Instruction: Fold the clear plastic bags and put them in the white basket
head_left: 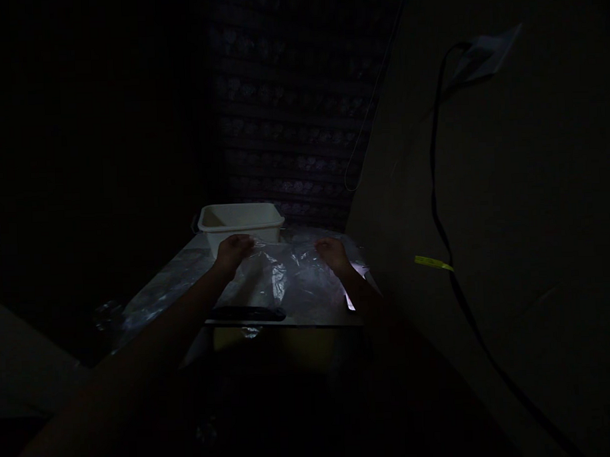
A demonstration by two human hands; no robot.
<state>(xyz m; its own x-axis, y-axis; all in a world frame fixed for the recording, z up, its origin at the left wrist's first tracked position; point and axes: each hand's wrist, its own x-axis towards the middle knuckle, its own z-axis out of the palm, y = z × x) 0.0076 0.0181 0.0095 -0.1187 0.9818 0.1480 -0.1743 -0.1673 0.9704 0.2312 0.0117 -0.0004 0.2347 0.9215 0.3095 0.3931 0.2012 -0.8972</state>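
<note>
Both my hands are raised over a small table in dim light, with a clear plastic bag [278, 277] stretched between them. My left hand [232, 251] pinches the bag's upper left edge, just in front of a white tub [242, 221]. At the upper right edge, my right hand [332, 253] has its fingers closed on the same plastic. Below the bag, a dark long object [248, 314], perhaps a knife handle, lies along the table's front edge. A lit phone-like screen [350, 300] shows beside my right wrist.
More clear plastic [157, 305] lies on the left part of the table [313, 317]. A wall stands close on the right, with a black cable [435, 184] bearing a yellow tag [431, 261] and running from an outlet [484, 55]. Behind the table hangs a dark patterned blind [291, 109].
</note>
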